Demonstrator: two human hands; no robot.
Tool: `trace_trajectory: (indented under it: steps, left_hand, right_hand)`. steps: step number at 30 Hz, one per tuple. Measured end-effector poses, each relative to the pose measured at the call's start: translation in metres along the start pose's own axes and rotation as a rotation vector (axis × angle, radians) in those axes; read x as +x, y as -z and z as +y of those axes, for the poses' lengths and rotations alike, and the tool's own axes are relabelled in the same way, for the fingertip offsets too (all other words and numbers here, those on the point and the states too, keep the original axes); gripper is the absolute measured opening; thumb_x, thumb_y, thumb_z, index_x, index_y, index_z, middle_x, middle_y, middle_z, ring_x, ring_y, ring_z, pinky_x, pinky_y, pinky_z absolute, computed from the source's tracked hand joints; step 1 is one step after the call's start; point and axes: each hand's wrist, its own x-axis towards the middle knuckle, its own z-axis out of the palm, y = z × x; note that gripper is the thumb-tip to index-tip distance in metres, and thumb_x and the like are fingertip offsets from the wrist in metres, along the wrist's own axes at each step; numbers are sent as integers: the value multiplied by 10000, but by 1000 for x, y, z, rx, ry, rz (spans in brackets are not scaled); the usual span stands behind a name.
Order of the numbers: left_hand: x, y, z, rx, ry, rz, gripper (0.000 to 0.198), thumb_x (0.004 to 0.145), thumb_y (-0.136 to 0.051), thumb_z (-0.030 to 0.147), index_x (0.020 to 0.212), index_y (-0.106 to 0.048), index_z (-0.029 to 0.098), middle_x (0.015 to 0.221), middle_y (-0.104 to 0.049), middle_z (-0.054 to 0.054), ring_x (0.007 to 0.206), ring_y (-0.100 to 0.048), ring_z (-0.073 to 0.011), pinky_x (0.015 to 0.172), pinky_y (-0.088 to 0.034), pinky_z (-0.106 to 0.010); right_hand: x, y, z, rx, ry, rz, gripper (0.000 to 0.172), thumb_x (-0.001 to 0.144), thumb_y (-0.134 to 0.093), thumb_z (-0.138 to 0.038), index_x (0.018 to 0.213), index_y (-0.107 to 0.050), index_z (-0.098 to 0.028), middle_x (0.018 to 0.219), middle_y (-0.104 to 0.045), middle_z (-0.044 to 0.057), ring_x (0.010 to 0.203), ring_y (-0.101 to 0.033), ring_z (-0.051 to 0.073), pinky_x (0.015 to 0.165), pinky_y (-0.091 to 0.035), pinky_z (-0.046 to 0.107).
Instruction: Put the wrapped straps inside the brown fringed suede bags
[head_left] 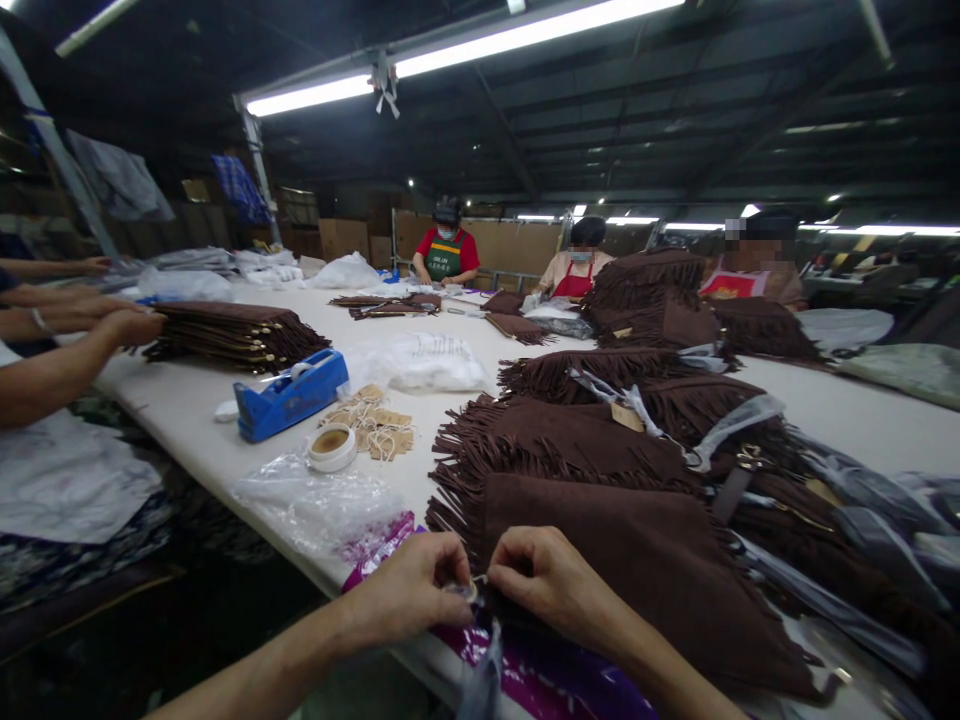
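My left hand (pixel 424 590) pinches a small shiny metal clasp (pixel 471 590) at the table's near edge. A plastic-wrapped strap (pixel 484 675) hangs just below it. My right hand (pixel 551 580) is closed close beside it, thumb against fingers, over the near corner of a brown fringed bag (pixel 600 550); what its fingertips hold is too small to make out. The bag lies flat, its fringe towards the left. Under both hands is a shiny purple plastic bag (pixel 517 680), partly hidden by my wrists.
More brown fringed bags (pixel 555 440) with wrapped straps (pixel 862 480) lie behind and right. Leftward are a blue tape dispenser (pixel 289 395), a tape roll (pixel 331 448), tan tags (pixel 375 420) and clear plastic (pixel 300 495). A co-worker's hands (pixel 131 325) touch a bag stack (pixel 232 335); others sit across the table.
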Motion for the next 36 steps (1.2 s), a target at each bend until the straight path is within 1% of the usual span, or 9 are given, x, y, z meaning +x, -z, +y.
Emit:
trace_trajectory:
  steps: [2,4,7,9,13,17,22,30,36]
  left_hand:
    - [3,-1,-5,-117,3,-14,302,525,-669,169,795,-532,175,612,-527,71,574,-445,-103,514,-301,-207]
    - [6,-2,-9,-179,-12,-7,274,558,-639,207,804,-523,173,622,-532,61,580,-459,-108,527,-319,-215]
    - [6,-1,-8,-139,-32,43,195,611,-527,205,799,-551,159,665,-542,37,612,-477,-113,556,-332,-223]
    - [5,-1,-3,-96,-34,47,221,586,-478,173,790,-559,157,681,-549,30,632,-490,-121,569,-344,-226]
    - [5,-2,6,-24,-21,51,256,522,-451,138,753,-558,159,691,-559,28,663,-502,-132,588,-362,-229]
    - [8,-6,8,-52,4,67,263,513,-459,139,755,-558,160,633,-531,51,595,-455,-114,544,-321,-223]
    - [11,-8,6,-76,27,74,234,532,-527,157,764,-556,157,579,-496,74,536,-408,-98,491,-269,-215]
    - [16,-9,5,-16,81,106,259,515,-503,79,754,-559,159,587,-540,64,559,-473,-103,489,-301,-203]
    - [21,-9,-1,-31,161,100,307,502,-551,34,777,-565,171,549,-534,76,502,-443,-100,456,-286,-202]
  right_hand:
    - [0,1,-1,-25,7,-11,150,750,-587,-156,667,-709,-180,653,-678,-3,622,-590,135,584,-369,222]
    - [1,2,-3,-61,22,-20,142,741,-594,-149,670,-712,-184,656,-678,-5,621,-585,134,588,-361,227]
    - [3,2,-4,-98,34,-33,141,737,-594,-138,681,-713,-188,668,-678,-7,633,-586,134,604,-357,230]
    - [4,1,-3,-110,35,-36,140,746,-594,-139,693,-715,-189,684,-681,-7,654,-592,133,618,-358,227]
    - [4,-2,0,-147,67,-47,120,753,-607,-152,713,-714,-191,704,-677,-10,664,-586,125,603,-338,222]
    - [4,-5,2,-183,104,-61,107,755,-614,-155,707,-701,-194,700,-660,-17,651,-571,115,584,-315,224]
    - [3,-6,4,-204,153,-65,100,782,-616,-165,709,-676,-199,725,-648,-18,667,-570,114,583,-302,229]
    - [3,-19,13,-267,247,-24,131,826,-597,-180,720,-672,-193,730,-639,2,651,-579,117,545,-274,245]
    - [5,-28,25,-200,337,-31,103,806,-620,-171,722,-675,-195,746,-653,2,662,-604,115,551,-305,227]
